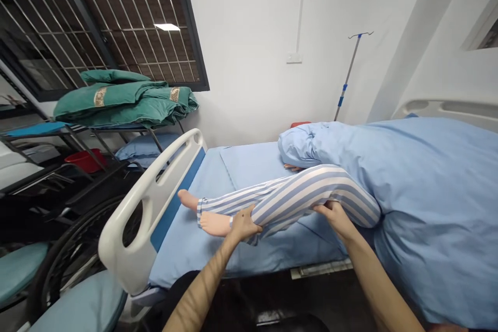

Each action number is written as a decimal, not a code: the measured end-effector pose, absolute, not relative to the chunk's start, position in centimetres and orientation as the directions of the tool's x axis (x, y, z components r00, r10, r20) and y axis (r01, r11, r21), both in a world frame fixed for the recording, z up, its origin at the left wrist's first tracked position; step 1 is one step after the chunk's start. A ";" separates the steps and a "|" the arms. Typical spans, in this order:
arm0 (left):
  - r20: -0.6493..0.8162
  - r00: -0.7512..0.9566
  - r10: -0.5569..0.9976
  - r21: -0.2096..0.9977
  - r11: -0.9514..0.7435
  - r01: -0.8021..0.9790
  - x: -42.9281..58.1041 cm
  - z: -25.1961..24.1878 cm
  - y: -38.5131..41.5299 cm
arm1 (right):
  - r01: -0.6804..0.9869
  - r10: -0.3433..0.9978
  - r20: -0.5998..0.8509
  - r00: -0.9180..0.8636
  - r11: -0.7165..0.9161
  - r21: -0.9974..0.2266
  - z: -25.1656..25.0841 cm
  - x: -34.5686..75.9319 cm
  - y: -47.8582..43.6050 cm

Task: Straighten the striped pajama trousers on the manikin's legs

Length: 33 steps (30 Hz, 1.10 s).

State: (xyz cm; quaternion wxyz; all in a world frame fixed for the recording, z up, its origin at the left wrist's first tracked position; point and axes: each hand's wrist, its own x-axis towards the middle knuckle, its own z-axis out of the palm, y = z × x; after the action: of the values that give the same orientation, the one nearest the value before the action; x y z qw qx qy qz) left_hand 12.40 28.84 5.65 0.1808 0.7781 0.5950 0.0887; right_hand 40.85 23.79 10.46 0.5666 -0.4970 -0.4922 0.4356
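There was one left hand (243, 223), one right hand (334, 218), two striped legs (295, 199), and two bare feet (187, 199). There was one bed (202, 249), one tall pole (348, 75), one red bucket (84, 160), one big wheel (50, 264), and one green blanket pile (124, 101).

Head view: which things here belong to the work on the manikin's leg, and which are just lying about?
Part of the work: left hand, right hand, manikin's striped leg, blue-sheeted bed.

Just lying about: folded green blankets, red basin, IV pole.
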 end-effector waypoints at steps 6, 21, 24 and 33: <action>-0.053 0.280 0.959 0.132 -0.271 0.954 5.1 10.5 28.2 | -0.121 0.999 0.030 0.036 0.034 -0.992 5.3 37.7 22.9; -0.089 0.320 0.943 -0.078 -0.327 0.942 2.5 15.5 27.2 | -0.194 0.993 -0.008 0.120 0.016 -0.981 -2.4 33.6 23.8; -0.067 0.290 0.955 0.014 -0.289 0.957 3.9 14.1 27.6 | -0.278 0.992 0.054 0.110 0.083 -0.957 2.1 35.6 23.3; 0.054 0.289 0.956 0.441 -0.283 0.852 14.0 7.3 28.2 | -0.358 0.947 0.238 0.215 0.303 -0.883 12.1 39.7 23.6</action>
State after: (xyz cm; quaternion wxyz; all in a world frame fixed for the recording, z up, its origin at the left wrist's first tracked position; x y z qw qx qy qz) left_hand 13.99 28.23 7.26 0.1660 0.7855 0.5754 0.1562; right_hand 39.69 23.63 12.08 0.6932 -0.3563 -0.4134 0.4707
